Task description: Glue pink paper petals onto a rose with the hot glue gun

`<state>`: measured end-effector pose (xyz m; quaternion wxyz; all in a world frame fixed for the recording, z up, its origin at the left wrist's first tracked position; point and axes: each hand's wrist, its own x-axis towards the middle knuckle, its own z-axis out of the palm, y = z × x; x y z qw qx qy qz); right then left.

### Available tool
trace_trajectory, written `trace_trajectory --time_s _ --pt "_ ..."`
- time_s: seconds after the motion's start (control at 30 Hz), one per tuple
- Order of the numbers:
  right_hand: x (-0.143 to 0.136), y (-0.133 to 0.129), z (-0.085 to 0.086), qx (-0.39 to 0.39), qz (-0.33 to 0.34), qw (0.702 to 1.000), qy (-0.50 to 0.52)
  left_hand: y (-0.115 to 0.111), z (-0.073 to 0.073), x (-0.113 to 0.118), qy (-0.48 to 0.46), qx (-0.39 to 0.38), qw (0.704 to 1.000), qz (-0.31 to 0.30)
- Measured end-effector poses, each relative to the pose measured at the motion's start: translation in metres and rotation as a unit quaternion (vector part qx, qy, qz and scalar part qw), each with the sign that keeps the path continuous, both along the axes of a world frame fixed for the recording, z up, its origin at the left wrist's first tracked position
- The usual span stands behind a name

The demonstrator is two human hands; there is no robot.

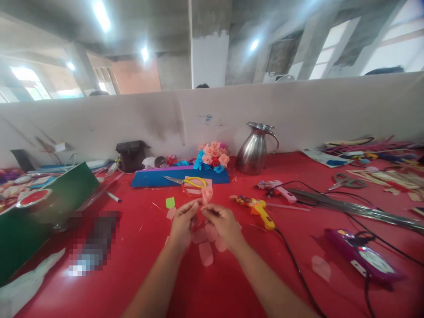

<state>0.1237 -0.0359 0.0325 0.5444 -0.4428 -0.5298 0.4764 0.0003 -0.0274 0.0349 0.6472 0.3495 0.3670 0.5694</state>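
Note:
Both hands meet above the middle of the red table. My left hand [184, 221] is closed, its thumb and fingers pinching the base of a pink paper flower [207, 194]. My right hand [223, 222] pinches at the same base from the right, thumb and index together. The flower stands upright just above the fingertips. Loose pink petals [206, 254] lie on the table under and between the hands. Beyond the flower, yellow-handled scissors [195, 182] rest by a blue box [149, 178]. A green paper piece [170, 202] is left of the flower.
A yellow glue gun [263, 214] and a pink one [285, 192] lie to the right, with cables and a purple power strip [364, 256]. Behind stand a steel jug [253, 152] and a flower bunch [212, 157]. At left is a green board [33, 221].

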Motion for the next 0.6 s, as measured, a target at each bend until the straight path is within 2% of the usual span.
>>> trace_trajectory --time_s 0.17,0.43,0.6 --pt "-0.0013 0.0007 -0.002 -0.005 0.025 0.999 -0.02 -0.0019 0.0035 -0.0013 -0.001 0.037 0.999 -0.036" --pt "-0.0009 0.0001 -0.0029 0.0 0.017 0.999 -0.051 -0.0043 0.0052 0.0006 -0.017 0.023 0.999 -0.02" --pt "-0.0032 -0.003 0.0037 -0.009 0.008 0.998 -0.054 -0.0039 0.0043 0.0022 0.007 0.083 0.996 -0.02"
